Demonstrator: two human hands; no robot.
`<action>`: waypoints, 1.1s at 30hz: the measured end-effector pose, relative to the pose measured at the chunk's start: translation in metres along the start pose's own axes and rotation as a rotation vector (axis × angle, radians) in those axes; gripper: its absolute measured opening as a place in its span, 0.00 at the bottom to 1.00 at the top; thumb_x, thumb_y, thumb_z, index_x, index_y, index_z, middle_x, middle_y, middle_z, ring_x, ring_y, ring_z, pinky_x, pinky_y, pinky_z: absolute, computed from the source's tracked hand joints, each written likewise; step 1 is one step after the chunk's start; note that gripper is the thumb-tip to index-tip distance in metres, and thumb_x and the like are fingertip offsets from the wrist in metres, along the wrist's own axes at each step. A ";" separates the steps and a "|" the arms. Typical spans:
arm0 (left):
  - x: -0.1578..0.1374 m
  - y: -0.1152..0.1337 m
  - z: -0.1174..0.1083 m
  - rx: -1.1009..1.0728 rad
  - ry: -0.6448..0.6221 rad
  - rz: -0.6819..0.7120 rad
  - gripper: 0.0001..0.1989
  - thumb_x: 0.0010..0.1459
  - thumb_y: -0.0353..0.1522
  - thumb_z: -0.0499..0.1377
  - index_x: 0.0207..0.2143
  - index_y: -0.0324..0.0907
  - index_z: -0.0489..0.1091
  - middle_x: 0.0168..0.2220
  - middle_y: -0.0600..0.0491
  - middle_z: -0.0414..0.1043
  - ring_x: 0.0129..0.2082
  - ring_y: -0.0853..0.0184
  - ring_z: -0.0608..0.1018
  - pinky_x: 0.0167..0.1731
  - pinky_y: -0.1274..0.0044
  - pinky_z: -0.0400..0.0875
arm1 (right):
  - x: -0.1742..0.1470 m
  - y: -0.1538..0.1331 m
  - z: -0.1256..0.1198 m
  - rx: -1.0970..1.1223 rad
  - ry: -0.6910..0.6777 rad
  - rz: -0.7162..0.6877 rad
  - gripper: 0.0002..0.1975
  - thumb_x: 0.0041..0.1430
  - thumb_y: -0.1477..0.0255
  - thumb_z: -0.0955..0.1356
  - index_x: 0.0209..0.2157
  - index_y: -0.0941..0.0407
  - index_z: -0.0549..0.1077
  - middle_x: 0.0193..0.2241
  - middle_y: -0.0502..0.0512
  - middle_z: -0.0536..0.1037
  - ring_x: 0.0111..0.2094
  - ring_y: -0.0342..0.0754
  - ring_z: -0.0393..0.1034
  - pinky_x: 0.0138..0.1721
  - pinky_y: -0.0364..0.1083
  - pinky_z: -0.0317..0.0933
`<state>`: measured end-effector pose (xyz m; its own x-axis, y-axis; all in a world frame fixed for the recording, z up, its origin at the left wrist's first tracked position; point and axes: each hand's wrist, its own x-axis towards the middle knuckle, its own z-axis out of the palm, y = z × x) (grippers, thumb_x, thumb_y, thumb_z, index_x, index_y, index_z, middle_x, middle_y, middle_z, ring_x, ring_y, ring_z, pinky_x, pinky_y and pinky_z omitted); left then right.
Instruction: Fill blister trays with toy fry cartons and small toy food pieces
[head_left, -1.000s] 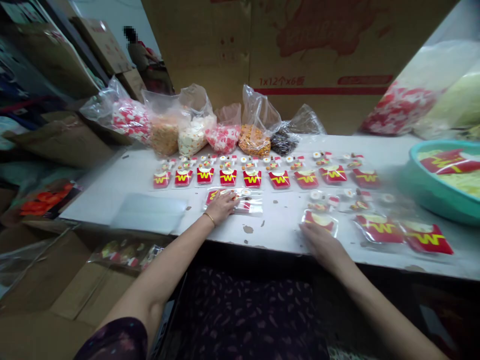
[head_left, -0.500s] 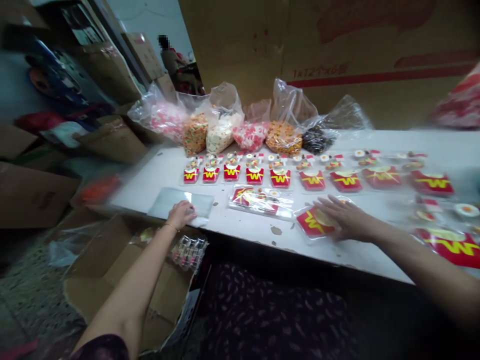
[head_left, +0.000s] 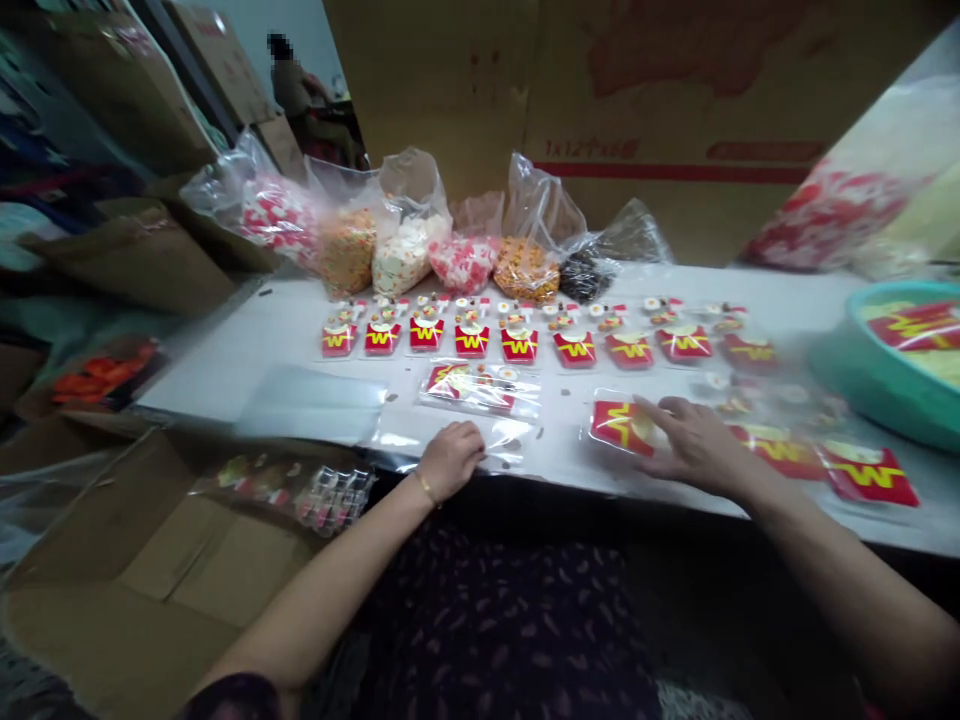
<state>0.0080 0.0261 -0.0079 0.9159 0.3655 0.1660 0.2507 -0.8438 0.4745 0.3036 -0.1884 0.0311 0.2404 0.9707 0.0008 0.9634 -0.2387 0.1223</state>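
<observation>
Left grip (head_left: 451, 460), now off the plastic stack (head_left: 311, 405), seemingly pinches a clear bag (head_left: 507, 437); right grip (head_left: 696, 442), spread, touches a packet (head_left: 616, 426).

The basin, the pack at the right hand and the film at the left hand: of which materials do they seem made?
Basin: probably plastic, smooth; even turquoise colour, rounded rim.
Pack at the right hand: outside seemingly clear, glossy plastic; red shows through.
Film at the left hand: likely thin, shiny plastic; see-through, with bright reflections.
</observation>
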 end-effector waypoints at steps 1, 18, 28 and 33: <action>0.010 0.008 0.013 0.010 -0.019 -0.001 0.04 0.53 0.30 0.54 0.29 0.41 0.68 0.36 0.50 0.68 0.38 0.65 0.68 0.39 0.73 0.63 | -0.004 -0.002 -0.002 -0.002 0.002 0.020 0.40 0.46 0.52 0.63 0.56 0.60 0.57 0.44 0.69 0.67 0.39 0.58 0.65 0.39 0.53 0.58; 0.031 0.032 0.057 -0.233 0.133 0.024 0.05 0.53 0.27 0.53 0.25 0.40 0.65 0.27 0.53 0.63 0.30 0.69 0.67 0.31 0.77 0.63 | -0.008 -0.069 0.008 0.019 -0.045 0.176 0.42 0.44 0.50 0.64 0.57 0.57 0.55 0.43 0.66 0.66 0.42 0.59 0.59 0.41 0.51 0.53; 0.036 0.037 0.067 -0.354 0.231 -0.136 0.06 0.52 0.30 0.55 0.34 0.39 0.66 0.46 0.47 0.59 0.26 0.75 0.69 0.32 0.77 0.68 | -0.013 -0.096 0.013 0.029 -0.013 0.069 0.42 0.42 0.51 0.66 0.57 0.54 0.55 0.40 0.62 0.65 0.39 0.56 0.58 0.39 0.49 0.51; 0.054 0.032 0.062 -0.126 0.101 -0.339 0.07 0.48 0.28 0.58 0.33 0.39 0.67 0.34 0.50 0.66 0.35 0.65 0.71 0.38 0.73 0.67 | -0.011 -0.092 0.014 0.043 -0.017 0.032 0.42 0.41 0.51 0.66 0.57 0.54 0.55 0.40 0.62 0.65 0.39 0.56 0.58 0.40 0.49 0.51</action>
<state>0.0853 -0.0058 -0.0375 0.7503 0.6581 0.0631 0.4879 -0.6156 0.6188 0.2141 -0.1773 0.0058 0.2725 0.9621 -0.0125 0.9594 -0.2707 0.0792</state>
